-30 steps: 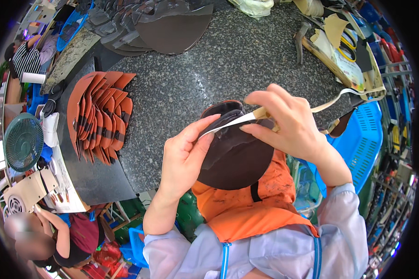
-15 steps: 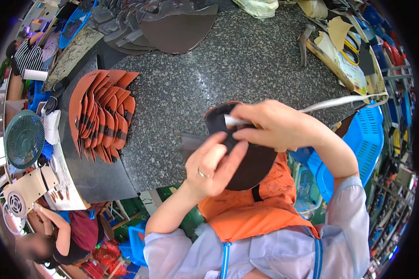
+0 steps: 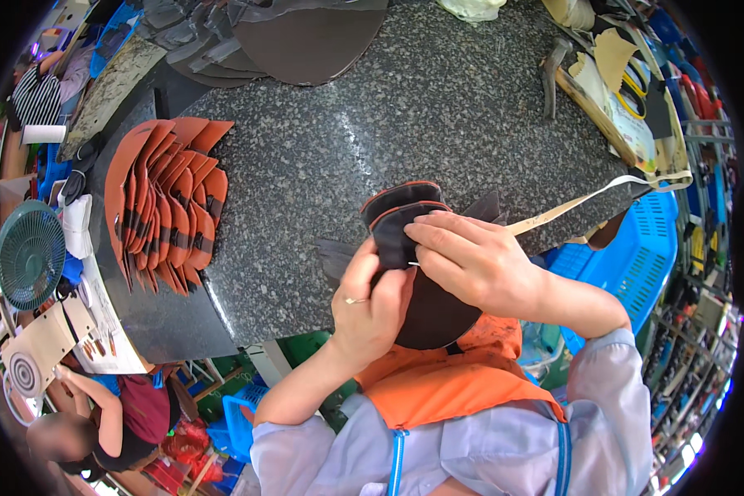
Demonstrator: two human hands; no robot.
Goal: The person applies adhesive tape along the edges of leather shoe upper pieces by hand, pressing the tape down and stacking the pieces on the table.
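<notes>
Near the table's front edge, both hands hold a dark leather piece (image 3: pixel 398 230) with an orange edge, folded so that two curved rims show one behind the other. My left hand (image 3: pixel 368 307), wearing a ring, is closed on its left side with thumb and fingers. The fingers of my right hand (image 3: pixel 475 263) press together on its right side. A narrow cream tape (image 3: pixel 564 213) runs from beneath my right hand to the table's right edge. Below the hands, a dark rounded leather panel (image 3: pixel 438 312) hangs over the orange apron; its upper part is hidden.
A fanned stack of orange-brown leather pieces (image 3: pixel 161 202) lies on the left. Dark cut panels (image 3: pixel 314 45) are heaped at the back. A hammer (image 3: pixel 551 78) and yellow-handled scissors (image 3: pixel 633 89) lie back right. A blue basket (image 3: pixel 628 256) stands right; a person (image 3: pixel 112 413) sits lower left.
My right hand has come down and turned onto the leather piece; the white end it pinched is nearly hidden. A second orange-edged rim now shows. The tape hangs lower.
</notes>
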